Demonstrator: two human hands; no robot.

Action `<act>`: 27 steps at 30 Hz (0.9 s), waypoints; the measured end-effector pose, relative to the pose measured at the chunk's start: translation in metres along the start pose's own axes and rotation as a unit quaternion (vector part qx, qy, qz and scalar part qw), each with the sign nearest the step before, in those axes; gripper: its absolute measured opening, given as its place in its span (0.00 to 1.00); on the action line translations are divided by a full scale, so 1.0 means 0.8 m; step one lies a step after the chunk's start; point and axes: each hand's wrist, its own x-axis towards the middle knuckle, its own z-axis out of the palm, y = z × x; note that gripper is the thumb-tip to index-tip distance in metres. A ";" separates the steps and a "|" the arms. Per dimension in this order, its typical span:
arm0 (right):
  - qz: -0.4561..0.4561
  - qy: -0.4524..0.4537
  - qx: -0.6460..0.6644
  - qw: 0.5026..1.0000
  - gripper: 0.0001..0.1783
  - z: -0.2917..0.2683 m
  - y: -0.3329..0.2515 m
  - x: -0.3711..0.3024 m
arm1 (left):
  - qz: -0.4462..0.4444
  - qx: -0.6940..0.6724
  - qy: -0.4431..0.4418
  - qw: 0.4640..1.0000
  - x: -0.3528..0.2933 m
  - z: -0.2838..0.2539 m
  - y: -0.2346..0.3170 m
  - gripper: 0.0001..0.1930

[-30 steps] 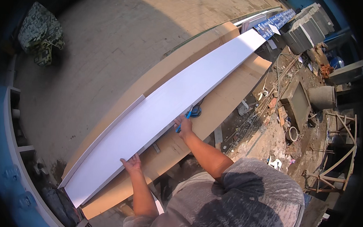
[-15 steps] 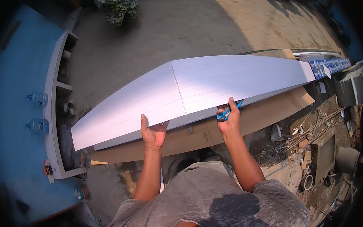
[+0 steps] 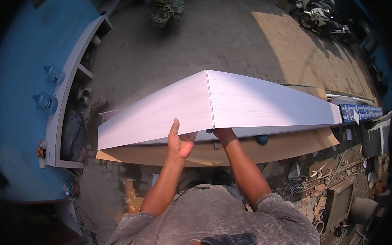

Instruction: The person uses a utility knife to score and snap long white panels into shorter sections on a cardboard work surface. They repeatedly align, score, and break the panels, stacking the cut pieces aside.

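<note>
A long white panel [image 3: 161, 107] stretches across in front of me, bent to a raised peak along a perforated-looking line near its middle. My left hand [image 3: 180, 144] holds its near edge left of that line, thumb above and fingers underneath. My right hand [image 3: 224, 135] reaches under the panel just right of the line, its fingers mostly hidden. A bit of the blue-and-black hand tool [image 3: 210, 131] shows beside that hand. Beneath lies another pale panel [image 3: 244, 139] on brown cardboard [image 3: 288, 145]. A small dark-blue object [image 3: 261, 139] rests there, its kind unclear.
At left, a white shelf unit [image 3: 67, 163] lies by a blue surface with clear blue bottles [image 3: 46, 102]. Rubble and rods [image 3: 317, 182] cover the ground at right. A blue patterned package [image 3: 360, 113] sits at the panel's right end. Motorcycles [image 3: 319, 18] stand far right.
The panel's middle has risen into a sharper bend. My right hand has moved left and under the panel near the bend line, with its tool now mostly hidden. The view has shifted.
</note>
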 end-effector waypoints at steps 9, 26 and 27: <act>-0.009 0.094 0.168 0.981 0.24 0.059 -0.020 0.027 | 0.018 0.006 0.019 1.000 0.000 -0.021 0.006 0.26; 0.007 0.074 0.050 0.996 0.22 0.041 0.006 0.032 | 0.030 0.001 0.047 0.998 0.013 -0.010 0.006 0.27; 0.025 0.070 0.034 0.997 0.22 0.041 0.010 0.025 | 0.033 -0.006 0.057 0.998 0.011 -0.005 0.008 0.25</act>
